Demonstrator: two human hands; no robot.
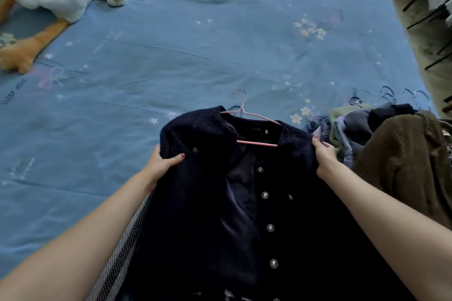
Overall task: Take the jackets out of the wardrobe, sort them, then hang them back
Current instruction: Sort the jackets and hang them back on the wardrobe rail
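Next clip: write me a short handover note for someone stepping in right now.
Left hand grips the navy jacket at one shoulder; right hand grips the other.
The jacket is on its pink hanger, held over the bed.
A pile of jackets lies on the bed's right side, on hangers.
Done: jackets are out of the wardrobe.
Left: sort them, hang them back.

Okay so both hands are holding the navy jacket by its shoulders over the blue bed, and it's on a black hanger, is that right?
Not quite: the hanger is pink, not black, as the head view shows at the open collar. The rest holds: the left hand and right hand each grip a shoulder of the navy jacket over the blue bed.
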